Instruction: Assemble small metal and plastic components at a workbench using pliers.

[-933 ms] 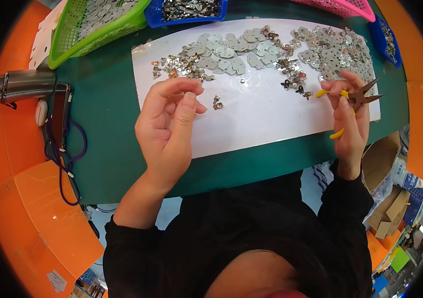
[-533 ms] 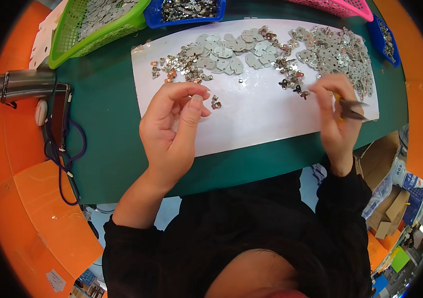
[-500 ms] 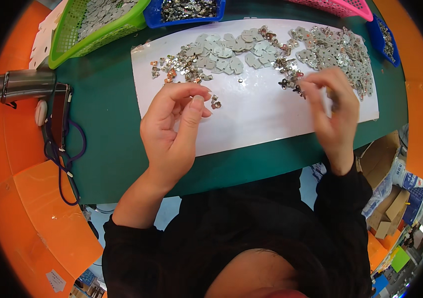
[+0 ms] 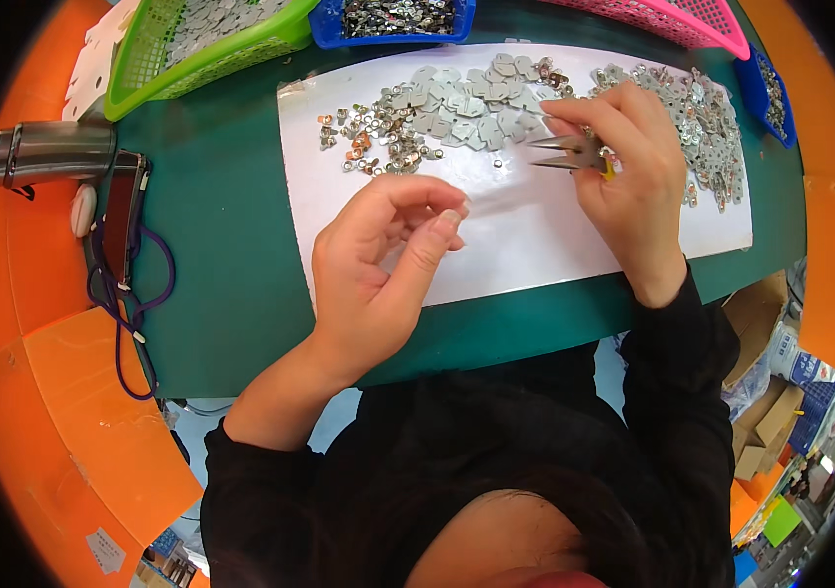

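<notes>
My left hand (image 4: 378,260) hovers over the near-left part of a white sheet (image 4: 525,235). Its thumb and fingertips are pinched together; whatever they may hold is hidden or too small to make out. In my right hand (image 4: 638,162) is a pair of needle-nose pliers (image 4: 566,153), jaws parted and aimed left, a bit of yellow handle showing. The right fingertips come close to a heap of flat grey metal plates (image 4: 471,106). Left of that heap lie small silvery and coppery metal fittings (image 4: 388,137). Perforated metal pieces (image 4: 707,122) are piled beyond my right hand.
Along the back stand a green basket (image 4: 212,75) of flat discs or plates, a blue bin (image 4: 393,41) of small parts and a pink basket (image 4: 672,31). Another blue bin (image 4: 753,98) is at the right. A dark tumbler (image 4: 60,155) and a phone (image 4: 123,216) with cord lie left.
My left hand has shifted right, still pinched. My right hand has moved left and turned, and the pliers now show clearly in it. The view has shifted slightly.
</notes>
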`<action>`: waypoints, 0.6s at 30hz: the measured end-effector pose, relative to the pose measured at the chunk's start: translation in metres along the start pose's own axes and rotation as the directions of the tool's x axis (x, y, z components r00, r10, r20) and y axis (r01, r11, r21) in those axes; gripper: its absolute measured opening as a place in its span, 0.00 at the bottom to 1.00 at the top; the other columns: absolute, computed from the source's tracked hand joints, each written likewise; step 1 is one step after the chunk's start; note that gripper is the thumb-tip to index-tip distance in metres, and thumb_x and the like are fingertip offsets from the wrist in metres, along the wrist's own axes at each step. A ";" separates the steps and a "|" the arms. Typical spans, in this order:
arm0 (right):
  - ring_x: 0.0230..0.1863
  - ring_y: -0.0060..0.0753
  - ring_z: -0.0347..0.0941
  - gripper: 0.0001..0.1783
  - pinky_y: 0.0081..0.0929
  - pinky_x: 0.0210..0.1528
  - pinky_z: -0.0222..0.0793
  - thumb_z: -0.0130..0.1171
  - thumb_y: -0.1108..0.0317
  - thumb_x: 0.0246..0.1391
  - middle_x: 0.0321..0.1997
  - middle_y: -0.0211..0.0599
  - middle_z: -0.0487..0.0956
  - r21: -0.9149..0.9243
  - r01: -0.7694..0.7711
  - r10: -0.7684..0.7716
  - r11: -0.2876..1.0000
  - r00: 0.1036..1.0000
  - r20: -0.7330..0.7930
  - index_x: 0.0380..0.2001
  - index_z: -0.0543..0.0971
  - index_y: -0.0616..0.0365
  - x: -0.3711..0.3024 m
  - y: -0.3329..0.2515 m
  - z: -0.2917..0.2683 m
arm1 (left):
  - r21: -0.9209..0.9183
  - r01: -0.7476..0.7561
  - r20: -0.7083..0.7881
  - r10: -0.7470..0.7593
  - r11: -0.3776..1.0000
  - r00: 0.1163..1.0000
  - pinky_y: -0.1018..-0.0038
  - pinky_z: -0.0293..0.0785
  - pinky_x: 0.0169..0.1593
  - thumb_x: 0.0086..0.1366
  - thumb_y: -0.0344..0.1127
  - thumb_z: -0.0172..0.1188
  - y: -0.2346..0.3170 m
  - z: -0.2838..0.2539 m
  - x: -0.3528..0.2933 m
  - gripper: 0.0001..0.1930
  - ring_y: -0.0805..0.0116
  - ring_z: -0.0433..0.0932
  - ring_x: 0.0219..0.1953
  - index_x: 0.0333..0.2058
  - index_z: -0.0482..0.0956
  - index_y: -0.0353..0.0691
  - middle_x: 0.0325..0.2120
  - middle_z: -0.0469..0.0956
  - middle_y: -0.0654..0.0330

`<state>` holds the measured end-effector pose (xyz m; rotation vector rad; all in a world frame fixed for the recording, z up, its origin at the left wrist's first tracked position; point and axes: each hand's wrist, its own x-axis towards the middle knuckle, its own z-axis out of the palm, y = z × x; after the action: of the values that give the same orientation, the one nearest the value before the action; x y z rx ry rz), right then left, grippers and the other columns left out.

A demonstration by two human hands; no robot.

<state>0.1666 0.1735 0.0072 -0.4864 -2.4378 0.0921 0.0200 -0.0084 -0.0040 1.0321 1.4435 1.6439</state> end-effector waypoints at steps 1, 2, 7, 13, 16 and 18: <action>0.33 0.35 0.70 0.11 0.29 0.36 0.64 0.64 0.79 0.44 0.29 0.34 0.74 0.157 -0.081 0.079 0.984 0.997 0.018 0.33 0.83 0.53 0.000 -0.006 -0.001 | -0.105 0.066 -0.005 -0.067 0.992 0.998 0.76 0.78 0.42 0.67 0.22 0.55 0.000 0.002 0.000 0.09 0.70 0.80 0.40 0.46 0.74 0.30 0.41 0.78 0.53; 0.32 0.32 0.70 0.09 0.28 0.36 0.64 0.63 0.78 0.47 0.29 0.34 0.75 0.309 -0.162 0.155 0.937 0.987 0.048 0.33 0.83 0.55 0.000 -0.013 -0.002 | -0.103 0.069 -0.007 -0.070 0.992 0.998 0.76 0.78 0.42 0.67 0.22 0.55 0.002 0.002 0.001 0.09 0.70 0.80 0.40 0.46 0.74 0.30 0.41 0.78 0.53; 0.32 0.26 0.71 0.09 0.21 0.34 0.64 0.63 0.78 0.53 0.32 0.35 0.78 0.810 -0.250 0.216 0.530 0.964 0.156 0.39 0.84 0.61 -0.008 -0.061 -0.002 | -0.545 0.243 0.034 -0.269 0.803 0.963 0.73 0.77 0.47 0.68 0.25 0.57 0.004 0.005 0.006 0.12 0.68 0.80 0.42 0.49 0.73 0.32 0.44 0.78 0.51; 0.31 0.24 0.72 0.08 0.19 0.36 0.65 0.63 0.78 0.54 0.31 0.34 0.78 0.836 -0.264 0.227 0.482 0.959 0.173 0.38 0.84 0.59 -0.005 -0.071 0.008 | -0.667 0.255 0.171 -0.190 0.699 0.967 0.73 0.77 0.48 0.67 0.26 0.58 -0.007 -0.017 0.008 0.13 0.67 0.80 0.42 0.50 0.73 0.34 0.40 0.80 0.54; 0.32 0.24 0.71 0.08 0.19 0.36 0.65 0.62 0.78 0.55 0.31 0.34 0.78 0.804 -0.283 0.243 0.524 0.954 0.177 0.38 0.84 0.59 -0.002 -0.070 0.012 | -0.685 0.257 0.113 -0.249 0.682 0.962 0.72 0.76 0.48 0.67 0.27 0.58 -0.001 -0.011 0.009 0.13 0.68 0.80 0.41 0.50 0.73 0.35 0.40 0.80 0.55; 0.31 0.23 0.71 0.07 0.19 0.36 0.65 0.62 0.77 0.55 0.31 0.34 0.78 0.812 -0.285 0.246 0.508 0.952 0.180 0.38 0.84 0.60 -0.002 -0.072 0.012 | -0.685 0.243 0.109 -0.234 0.687 0.966 0.72 0.76 0.48 0.67 0.27 0.59 -0.004 -0.014 0.009 0.14 0.68 0.79 0.40 0.50 0.73 0.35 0.39 0.79 0.55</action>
<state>0.1380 0.1064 0.0101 -0.3919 -1.9959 1.3552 0.0037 -0.0061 -0.0074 0.3912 0.7651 1.7541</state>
